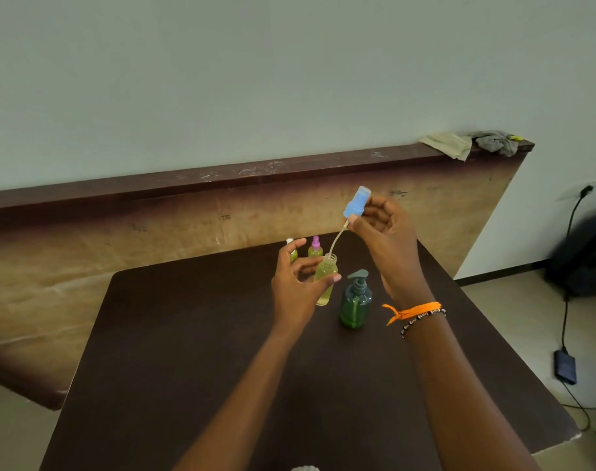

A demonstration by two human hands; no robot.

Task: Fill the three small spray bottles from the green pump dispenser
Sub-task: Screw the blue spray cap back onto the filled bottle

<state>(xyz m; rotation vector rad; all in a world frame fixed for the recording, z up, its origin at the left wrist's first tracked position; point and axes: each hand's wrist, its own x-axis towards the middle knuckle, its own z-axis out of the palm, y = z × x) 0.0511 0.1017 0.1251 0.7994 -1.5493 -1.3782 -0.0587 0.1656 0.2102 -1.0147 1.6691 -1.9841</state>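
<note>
No text, label, brand or number can be read anywhere. The dark green plastic pump dispenser [355,302] and the small clear spray bottles of yellow-green liquid [325,279] bear no visible print, and the faint dark marks on the worn brown wooden backboard [187,226] are illegible.

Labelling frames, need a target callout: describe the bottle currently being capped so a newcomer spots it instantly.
On the dark brown table, look just left of the green pump dispenser. The left hand holds a small clear bottle of yellow-green liquid there. Unlike the pink-capped bottle behind it, its neck is open, with the tube of the blue spray cap, held by the right hand, dipping in.
</note>
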